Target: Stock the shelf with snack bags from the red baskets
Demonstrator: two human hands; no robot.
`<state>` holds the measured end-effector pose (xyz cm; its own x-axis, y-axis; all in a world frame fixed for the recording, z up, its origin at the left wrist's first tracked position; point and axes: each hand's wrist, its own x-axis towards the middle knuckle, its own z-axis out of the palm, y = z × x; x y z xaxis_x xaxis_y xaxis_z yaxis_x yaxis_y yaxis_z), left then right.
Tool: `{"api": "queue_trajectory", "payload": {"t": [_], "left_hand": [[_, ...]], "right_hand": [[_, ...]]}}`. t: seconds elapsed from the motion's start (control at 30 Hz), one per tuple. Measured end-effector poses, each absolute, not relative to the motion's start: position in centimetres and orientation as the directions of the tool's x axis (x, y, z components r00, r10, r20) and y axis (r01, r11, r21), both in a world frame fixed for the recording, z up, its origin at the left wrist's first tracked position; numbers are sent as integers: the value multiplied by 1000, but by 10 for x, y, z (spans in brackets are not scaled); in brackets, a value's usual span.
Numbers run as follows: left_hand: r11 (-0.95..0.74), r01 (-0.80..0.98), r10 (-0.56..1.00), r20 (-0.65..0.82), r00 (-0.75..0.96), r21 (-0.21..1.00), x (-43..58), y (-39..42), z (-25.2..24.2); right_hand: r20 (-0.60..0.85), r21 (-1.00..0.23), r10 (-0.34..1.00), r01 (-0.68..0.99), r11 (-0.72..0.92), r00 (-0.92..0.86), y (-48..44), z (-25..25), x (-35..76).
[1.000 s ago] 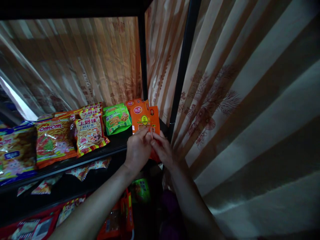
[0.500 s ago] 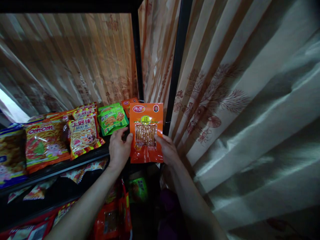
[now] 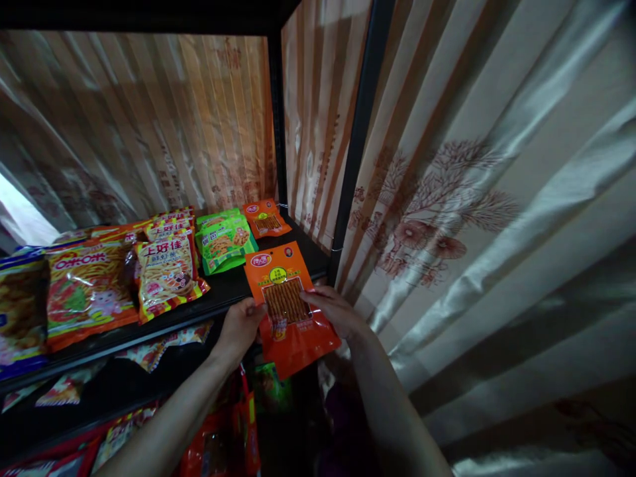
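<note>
Between my two hands is an orange snack packet (image 3: 287, 301) with a clear window showing brown sticks inside. My left hand (image 3: 242, 328) pinches its left edge. On the right edge, my right hand (image 3: 335, 308) grips it with the thumb over the front. The packet tilts back, in front of the shelf's edge. Behind it, a similar orange packet (image 3: 267, 217) lies at the shelf's back corner, beside green snack bags (image 3: 226, 242).
Several colourful snack bags (image 3: 92, 291) fill the black shelf (image 3: 218, 291) to the left. More orange packets (image 3: 213, 444) are low down, below the shelf. A black post (image 3: 358, 132) and pleated curtains (image 3: 447, 232) bound the right side.
The held packet has moved down and tilted back, uncovering the orange packet behind. My left hand, with fingers apart before, now pinches the packet's left edge.
</note>
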<state>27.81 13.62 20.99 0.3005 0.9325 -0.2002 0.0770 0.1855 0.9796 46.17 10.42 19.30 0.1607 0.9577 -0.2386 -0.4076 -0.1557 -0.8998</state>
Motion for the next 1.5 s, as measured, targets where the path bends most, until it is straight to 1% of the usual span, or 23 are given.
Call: {"api": "queue_trajectory", "payload": {"t": [0.1,0.23,0.37,0.47,0.53,0.63,0.7,0.77,0.83,0.9,0.97,1.03,1.07,1.13,1.2,1.27,1.37,1.4,1.43,1.5], "left_hand": [[139,125,946,-169,278,982,281,137,207],[96,170,952,-140,271,981,289,141,212],[-10,170,965,-36,261,985,297,150,213],[-95,165,971,55,231,982,300,158,211],[-164,220,974,122,192,962,300,161,211],[-252,378,966,212,144,891,299,161,215],[-300,484,953,287,103,822,299,160,219],[-329,535,935,350,66,778,300,160,221],[-318,482,943,326,70,817,303,161,221],[-251,300,966,216,145,920,308,162,220],[-110,74,962,88,257,991,314,162,220],[26,-92,947,5,321,995,318,161,221],[71,-143,947,-22,319,987,319,161,222],[105,-199,961,-48,272,974,320,162,221],[111,-207,975,-65,214,972,320,166,219],[121,-198,981,-87,176,973,318,172,217],[134,-211,984,-105,147,968,318,182,216],[134,-230,985,-103,141,964,318,185,217],[133,-251,986,-101,136,959,319,188,218],[136,-282,986,-102,132,950,321,192,223]], "right_hand": [[-232,-911,961,-379,-160,152,103,192,464],[-204,-928,961,-350,-129,189,102,192,471],[-151,-948,970,-305,-87,193,103,193,476],[-133,-964,961,-257,-69,241,103,193,478],[-101,-976,961,-213,-46,257,102,194,479],[-21,-991,970,-135,12,244,104,194,478],[20,-995,957,-90,48,290,106,194,477],[44,-996,940,-60,68,338,109,193,475],[55,-996,931,-40,74,361,111,192,474],[64,-997,926,-16,76,372,111,191,474],[83,-997,916,32,76,393,111,191,474],[107,-993,904,95,74,415,111,192,474],[119,-989,899,127,72,422,111,192,474],[135,-981,896,184,61,423,111,193,474],[139,-977,899,205,56,416,111,194,473],[118,-987,916,147,65,383,113,196,471],[81,-996,947,-15,90,311,118,198,466],[84,-995,944,-26,97,318,120,199,464],[97,-995,934,-2,104,343,122,199,462],[140,-987,897,127,95,419,128,199,460]]}}
